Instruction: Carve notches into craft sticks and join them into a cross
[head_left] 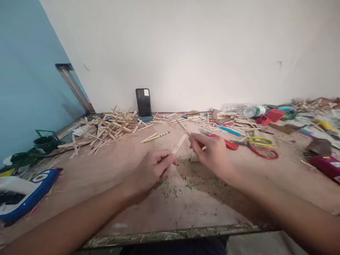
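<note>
My left hand (pixel 158 164) pinches a flat wooden craft stick (pixel 180 143) near its lower end, the free end pointing up and right. Just to the right, my right hand (pixel 212 150) is closed on a second thin wooden stick (pixel 182 126), which slants up and left and looks narrow from this angle. The two sticks are close together but seem apart. Beyond the left hand lie a striped pencil (pixel 157 137) and a loose stick. Partly hidden behind the right hand is a red-handled tool (pixel 230 144), beside scissors (pixel 261 148) with yellow and red handles.
Heaped craft sticks (pixel 106 129) cover the back left. A phone (pixel 143 102) leans upright near the wall. At the back right are a blue pen-like tool (pixel 227 130), a plastic bottle (pixel 253 111) and clutter. A blue-and-white case (pixel 39 193) lies left; green scraps dot the table (pixel 170 212).
</note>
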The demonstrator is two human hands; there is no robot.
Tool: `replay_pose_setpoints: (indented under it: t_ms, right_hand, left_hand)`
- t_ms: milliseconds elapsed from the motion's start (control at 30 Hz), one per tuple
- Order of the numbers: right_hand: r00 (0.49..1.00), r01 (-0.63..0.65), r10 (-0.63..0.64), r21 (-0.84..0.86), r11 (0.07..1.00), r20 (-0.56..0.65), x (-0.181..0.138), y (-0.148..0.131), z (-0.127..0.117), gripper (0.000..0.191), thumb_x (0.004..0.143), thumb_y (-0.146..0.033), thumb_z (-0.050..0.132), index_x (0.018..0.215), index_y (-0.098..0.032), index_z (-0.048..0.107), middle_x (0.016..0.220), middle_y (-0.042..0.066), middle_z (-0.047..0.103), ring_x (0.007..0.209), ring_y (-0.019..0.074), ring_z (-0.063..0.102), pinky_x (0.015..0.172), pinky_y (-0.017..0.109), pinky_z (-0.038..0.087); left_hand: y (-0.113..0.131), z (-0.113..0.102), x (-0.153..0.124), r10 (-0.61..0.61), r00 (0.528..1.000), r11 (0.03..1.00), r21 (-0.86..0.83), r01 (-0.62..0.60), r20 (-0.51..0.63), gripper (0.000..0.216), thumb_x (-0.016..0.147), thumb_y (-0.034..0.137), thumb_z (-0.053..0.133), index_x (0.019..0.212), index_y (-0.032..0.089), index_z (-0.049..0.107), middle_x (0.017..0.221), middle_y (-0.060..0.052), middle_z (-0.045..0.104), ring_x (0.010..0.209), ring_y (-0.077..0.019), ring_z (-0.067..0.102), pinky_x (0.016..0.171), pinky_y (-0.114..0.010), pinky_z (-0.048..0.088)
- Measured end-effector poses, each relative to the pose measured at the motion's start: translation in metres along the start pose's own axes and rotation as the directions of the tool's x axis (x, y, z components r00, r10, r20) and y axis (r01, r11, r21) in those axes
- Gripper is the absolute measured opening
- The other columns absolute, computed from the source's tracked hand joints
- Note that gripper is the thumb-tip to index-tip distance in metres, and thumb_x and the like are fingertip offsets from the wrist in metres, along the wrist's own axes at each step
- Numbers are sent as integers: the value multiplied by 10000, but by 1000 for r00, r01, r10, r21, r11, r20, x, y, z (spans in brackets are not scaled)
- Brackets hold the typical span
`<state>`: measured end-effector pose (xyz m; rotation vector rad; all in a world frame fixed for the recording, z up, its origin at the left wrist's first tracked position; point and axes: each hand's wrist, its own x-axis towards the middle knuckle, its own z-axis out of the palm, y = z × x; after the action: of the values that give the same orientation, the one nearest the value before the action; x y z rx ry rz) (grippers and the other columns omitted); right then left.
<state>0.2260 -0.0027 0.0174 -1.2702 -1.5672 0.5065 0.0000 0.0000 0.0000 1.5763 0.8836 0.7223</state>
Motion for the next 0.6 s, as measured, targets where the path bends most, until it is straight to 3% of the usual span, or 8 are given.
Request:
replay_pose_setpoints:
  t_ms: [133, 300, 433, 600]
  right_hand:
    - [998, -55, 51, 111, 992, 43, 16, 2, -10, 384, 919, -462, 744, 644, -205, 665, 612, 33, 681, 560, 153, 576, 590, 305, 425]
    - [989, -136, 109, 318, 938, 104, 18, 1, -10, 466, 866, -639, 784, 896, -174, 774, 622, 28, 714, 461, 144, 554, 494, 303, 469]
    - [982, -149, 92, 375, 915, 166, 9, -4, -7, 481, 847, -649, 844, 861, -172, 782, 592, 23, 706, 454, 141, 569, 499, 297, 487]
    - [968, -163, 73, 383, 909, 240, 0, -10, -3, 458, 883, -632, 841, 870, -176, 804, 583, 19, 704, 468, 142, 578, 492, 288, 483]
  left_hand:
    - [5, 3, 4, 15, 1000, 1000, 14, -14, -27, 405, 976, 577, 592, 873, 192, 666, 493, 97, 406, 454, -93, 328, 502, -249, 276]
    - [3, -2, 8, 42, 991, 998, 48, -36, -128, 427, 997, 608, 547, 822, 220, 589, 525, 89, 408, 464, -100, 332, 491, -253, 246]
    - [-2, -8, 13, 78, 978, 993, 102, -59, -194, 455, 1013, 587, 547, 746, 220, 550, 524, 79, 401, 493, -104, 340, 520, -263, 265]
    - [-6, -10, 18, 107, 965, 985, 157, -71, -237, 410, 1002, 535, 576, 769, 206, 651, 555, 54, 476, 535, -135, 440, 574, -294, 337]
